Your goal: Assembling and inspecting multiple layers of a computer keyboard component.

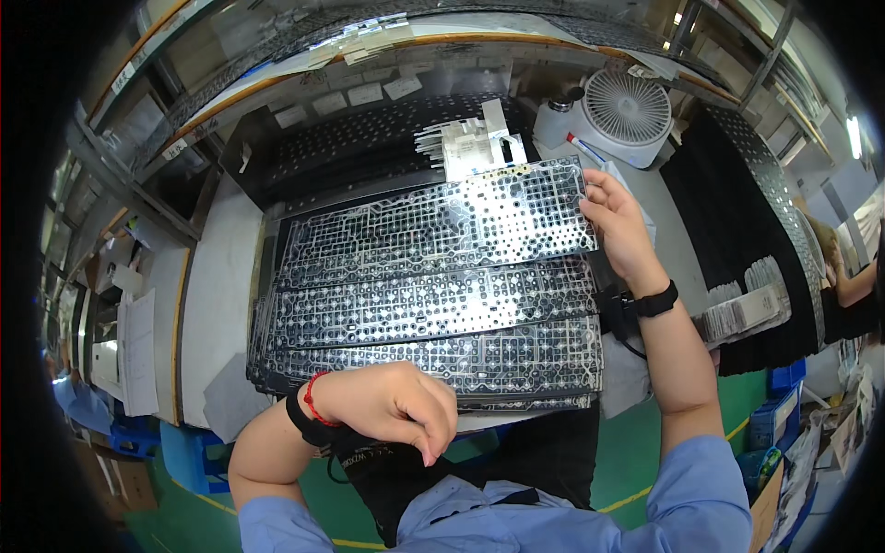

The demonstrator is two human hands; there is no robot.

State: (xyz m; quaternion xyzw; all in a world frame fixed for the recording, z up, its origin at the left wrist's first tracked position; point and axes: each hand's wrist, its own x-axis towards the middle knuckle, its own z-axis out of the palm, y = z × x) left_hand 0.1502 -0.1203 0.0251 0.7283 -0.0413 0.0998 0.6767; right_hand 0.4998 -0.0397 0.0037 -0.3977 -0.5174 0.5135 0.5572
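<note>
Dark, glossy keyboard membrane sheets with fine traces and many small holes lie in overlapping rows before me. My right hand (616, 219) pinches the right end of the farthest membrane sheet (442, 221), thumb on top. Nearer to me are a middle membrane sheet (433, 302) and a stack of membrane sheets (452, 359) with uneven left edges. Over the front edge of this stack, my left hand (401, 410) is bent downward, thumb and fingers pressed together; anything between them is hidden. Both wrists wear black bands, the left also a red cord.
Behind the sheets lies a bundle of white strips (470, 147) beside a perforated black tray (359, 138). A white fan (627, 111) stands at the back right. Farther right are a black stack (737, 203) and bundled pale strips (747, 309). Another person's arm (857, 284) shows at the right.
</note>
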